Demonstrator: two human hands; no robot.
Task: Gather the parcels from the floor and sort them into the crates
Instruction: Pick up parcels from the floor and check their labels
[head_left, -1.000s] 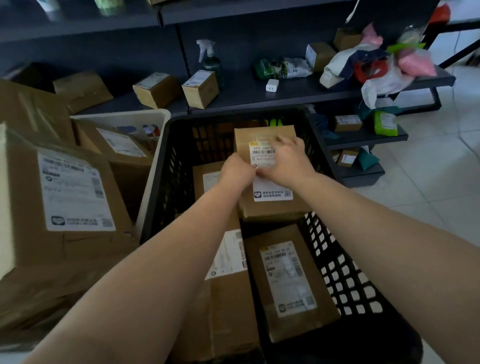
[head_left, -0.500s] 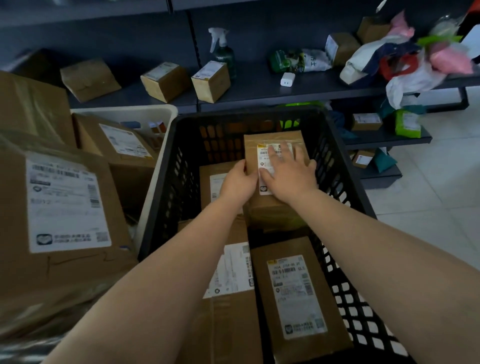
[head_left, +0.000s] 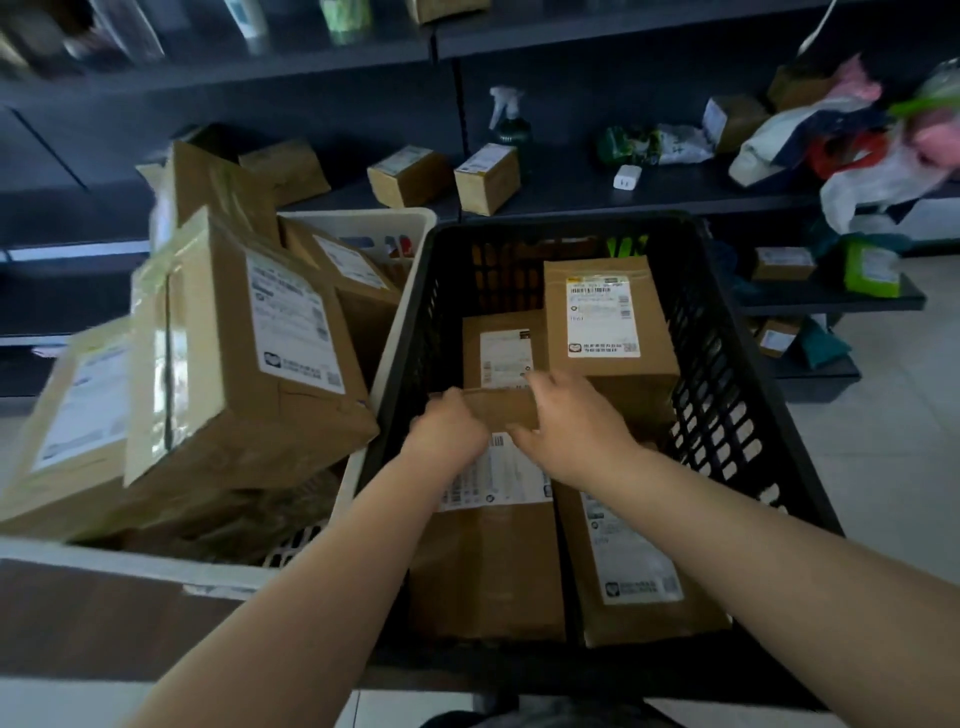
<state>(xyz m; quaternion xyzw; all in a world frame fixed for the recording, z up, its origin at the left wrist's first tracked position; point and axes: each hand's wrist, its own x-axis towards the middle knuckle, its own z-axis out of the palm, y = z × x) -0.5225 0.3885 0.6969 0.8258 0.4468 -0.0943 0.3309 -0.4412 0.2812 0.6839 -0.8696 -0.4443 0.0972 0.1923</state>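
A black crate (head_left: 727, 395) stands in the middle and holds several brown labelled parcels. One parcel (head_left: 623, 374) lies at the back right with no hand on it. Beside it on the left is a smaller parcel (head_left: 501, 410). My left hand (head_left: 449, 431) curls over that parcel's near left corner. My right hand (head_left: 571, 426) pinches its near right edge between finger and thumb. Two longer parcels (head_left: 488, 561) (head_left: 639, 571) lie at the front, partly under my forearms.
A white crate (head_left: 363, 215) on the left is piled with large boxes (head_left: 249, 374) that lean over its rim. Dark shelves behind carry small boxes (head_left: 485, 179), a spray bottle (head_left: 506, 117) and bags (head_left: 857, 156). Tiled floor (head_left: 883, 467) lies to the right.
Both hands let go of the back right parcel and drew back toward me, onto the near end of the smaller parcel on its left. The view shifted right and lifted.
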